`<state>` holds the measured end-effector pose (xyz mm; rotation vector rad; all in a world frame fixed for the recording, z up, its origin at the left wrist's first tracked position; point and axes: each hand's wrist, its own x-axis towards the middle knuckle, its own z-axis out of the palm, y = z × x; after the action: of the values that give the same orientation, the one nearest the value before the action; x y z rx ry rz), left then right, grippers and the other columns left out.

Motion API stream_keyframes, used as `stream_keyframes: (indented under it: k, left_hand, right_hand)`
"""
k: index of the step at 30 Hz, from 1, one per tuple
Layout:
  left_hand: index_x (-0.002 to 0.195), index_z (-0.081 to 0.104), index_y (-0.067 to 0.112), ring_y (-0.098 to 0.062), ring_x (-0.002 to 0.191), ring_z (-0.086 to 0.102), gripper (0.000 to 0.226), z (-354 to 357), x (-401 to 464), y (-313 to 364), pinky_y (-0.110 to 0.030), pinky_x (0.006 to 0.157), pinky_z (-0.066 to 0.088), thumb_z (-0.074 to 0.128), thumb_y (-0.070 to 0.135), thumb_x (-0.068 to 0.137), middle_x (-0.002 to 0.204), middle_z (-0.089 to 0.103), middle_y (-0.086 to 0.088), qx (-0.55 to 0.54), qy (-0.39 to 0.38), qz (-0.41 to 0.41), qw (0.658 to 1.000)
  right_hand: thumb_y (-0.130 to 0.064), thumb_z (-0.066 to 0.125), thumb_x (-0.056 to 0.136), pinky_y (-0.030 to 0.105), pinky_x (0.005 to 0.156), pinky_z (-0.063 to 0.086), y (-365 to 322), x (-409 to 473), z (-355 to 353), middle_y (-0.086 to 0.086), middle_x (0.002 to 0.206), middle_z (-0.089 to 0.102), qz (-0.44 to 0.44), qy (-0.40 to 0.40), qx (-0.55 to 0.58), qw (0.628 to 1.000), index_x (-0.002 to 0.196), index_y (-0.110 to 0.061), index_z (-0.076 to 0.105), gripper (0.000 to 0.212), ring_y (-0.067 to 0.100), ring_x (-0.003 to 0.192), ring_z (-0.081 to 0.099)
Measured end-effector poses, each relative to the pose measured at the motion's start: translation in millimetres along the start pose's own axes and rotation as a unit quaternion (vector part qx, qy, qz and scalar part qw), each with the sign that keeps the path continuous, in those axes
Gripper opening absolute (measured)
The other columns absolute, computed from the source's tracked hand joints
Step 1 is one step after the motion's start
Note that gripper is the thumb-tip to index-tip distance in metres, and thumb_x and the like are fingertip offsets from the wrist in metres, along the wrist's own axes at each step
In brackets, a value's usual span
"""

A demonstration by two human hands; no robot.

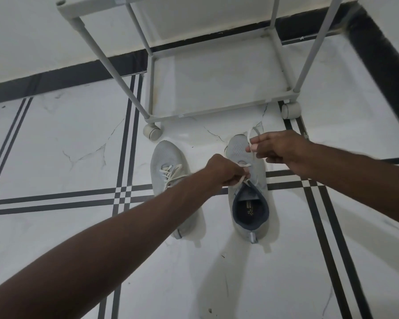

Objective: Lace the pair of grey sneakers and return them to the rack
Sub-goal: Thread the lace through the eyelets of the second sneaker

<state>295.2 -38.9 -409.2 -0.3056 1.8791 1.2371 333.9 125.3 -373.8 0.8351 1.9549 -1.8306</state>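
Sneakers sit side by side on the floor before the rack (217, 72), toes toward it; left hand (224, 171) and right hand (276, 146) each pinch the lace (250, 137) over the right sneaker (251, 187).

We are seeing two grey sneakers standing side by side on the floor, toes pointing at the rack (219, 109). The left sneaker (171, 171) is showing a white lace already crossing through its eyelets; an arm is covering its middle. The right sneaker (251, 203) is sitting upright with its dark blue collar gaping open. Its white lace (251, 137) is running up from the eyelets, pulled out in two strands. The rack's bottom shelf is standing just beyond both toes.
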Motion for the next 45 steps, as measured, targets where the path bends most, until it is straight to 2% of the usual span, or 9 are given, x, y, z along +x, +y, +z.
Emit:
stream_keyframes:
  k: [4, 8, 16, 21, 28, 31, 36, 39, 45]
  left_hand:
    - [0.078, 0.066, -0.008, -0.03, 0.081, 0.076, 0.019, -8.8, -0.8, -11.8, -0.036, 0.064, 0.062, 0.082, 0.002, 0.076, 0.086, 0.076, -0.022, -0.011, 0.06, 0.0, 0.998]
    - [0.106, 0.07, -0.012, -0.011, 0.054, 0.071, 0.026, -24.7, -5.7, -12.7, -0.02, 0.047, 0.054, 0.075, -0.001, 0.083, 0.085, 0.074, -0.016, -0.038, 0.016, -0.024, 0.999]
    - [0.092, 0.077, 0.012, -0.017, 0.086, 0.07, 0.016, -19.6, -12.0, 25.8, -0.015, 0.061, 0.053, 0.065, 0.003, 0.089, 0.093, 0.075, -0.003, 0.101, -0.145, 0.075, 0.981]
    - [0.096, 0.076, 0.007, -0.006, 0.058, 0.055, 0.024, -22.9, -9.9, 22.3, -0.019, 0.063, 0.044, 0.066, 0.029, 0.093, 0.066, 0.063, 0.004, 0.082, -0.159, 0.056, 0.982]
    - [0.092, 0.079, 0.007, -0.01, 0.066, 0.061, 0.023, -41.7, -1.5, 27.2, -0.025, 0.067, 0.049, 0.071, 0.028, 0.088, 0.076, 0.073, -0.003, 0.127, -0.098, 0.151, 0.976]
    - [0.086, 0.081, 0.014, -0.013, 0.072, 0.064, 0.011, -43.2, 1.3, 26.1, -0.037, 0.074, 0.054, 0.082, 0.019, 0.077, 0.078, 0.076, -0.005, 0.23, -0.04, 0.269, 0.935]
    - [0.091, 0.073, 0.016, -0.021, 0.069, 0.064, 0.011, -24.0, -1.2, 12.6, -0.036, 0.063, 0.052, 0.066, 0.019, 0.084, 0.081, 0.072, 0.001, 0.444, 0.101, 0.472, 0.754]
    - [0.084, 0.068, 0.013, -0.028, 0.065, 0.063, 0.008, -18.2, 3.1, 0.5, -0.036, 0.053, 0.049, 0.067, 0.019, 0.08, 0.079, 0.068, -0.002, 0.454, 0.162, 0.511, 0.712]
    - [0.082, 0.068, 0.016, -0.017, 0.064, 0.059, 0.006, -9.0, 2.0, -2.3, -0.03, 0.06, 0.043, 0.068, 0.015, 0.076, 0.077, 0.065, 0.008, 0.34, 0.191, 0.451, 0.803]
  right_hand:
    - [-0.002, 0.073, 0.079, 0.039, 0.096, 0.052, 0.2, -0.1, 0.0, 0.001, 0.094, 0.078, -0.007, -0.007, -0.004, 1.0, 0.103, -0.009, 0.072, 0.026, 0.024, 0.103, 0.07]
    - [-0.004, 0.076, 0.076, 0.037, 0.093, 0.052, -0.7, -0.2, -1.0, 0.0, 0.093, 0.078, -0.016, -0.021, -0.008, 1.0, 0.102, -0.009, 0.074, 0.027, 0.024, 0.105, 0.069]
    - [-0.008, 0.079, 0.075, 0.029, 0.095, 0.049, -1.6, 2.9, 5.3, 0.005, 0.092, 0.077, -0.11, -0.021, -0.061, 0.992, 0.097, -0.009, 0.075, 0.023, 0.015, 0.097, 0.071]
    - [0.0, 0.066, 0.087, 0.023, 0.065, 0.058, 8.9, 7.3, 8.6, 0.014, 0.091, 0.074, -0.042, -0.055, 0.05, 0.996, 0.103, -0.001, 0.069, 0.017, 0.025, 0.08, 0.072]
    - [-0.002, 0.061, 0.091, 0.019, 0.046, 0.051, 9.2, 9.3, 2.2, 0.008, 0.083, 0.076, -0.013, -0.083, -0.137, 0.987, 0.099, -0.007, 0.074, 0.016, 0.006, 0.05, 0.064]
    - [-0.003, 0.062, 0.09, 0.015, 0.046, 0.049, 6.0, 7.1, 1.7, 0.0, 0.075, 0.075, 0.003, -0.137, -0.179, 0.974, 0.095, -0.013, 0.075, 0.017, 0.002, 0.052, 0.066]
    - [-0.001, 0.044, 0.099, 0.014, 0.037, 0.037, 10.0, 15.3, 10.1, 0.007, 0.074, 0.075, 0.066, -0.17, -0.083, 0.98, 0.087, -0.01, 0.074, 0.034, 0.007, 0.044, 0.051]
    - [-0.009, 0.046, 0.099, 0.015, 0.037, 0.03, 15.2, 22.6, 7.7, 0.011, 0.081, 0.073, 0.098, -0.181, -0.048, 0.977, 0.081, -0.009, 0.076, 0.036, 0.007, 0.045, 0.039]
    - [-0.006, 0.048, 0.098, 0.012, 0.033, 0.024, 30.1, 35.9, 7.2, 0.011, 0.1, 0.074, 0.114, -0.214, 0.041, 0.969, 0.108, -0.002, 0.059, 0.016, 0.002, 0.042, 0.029]
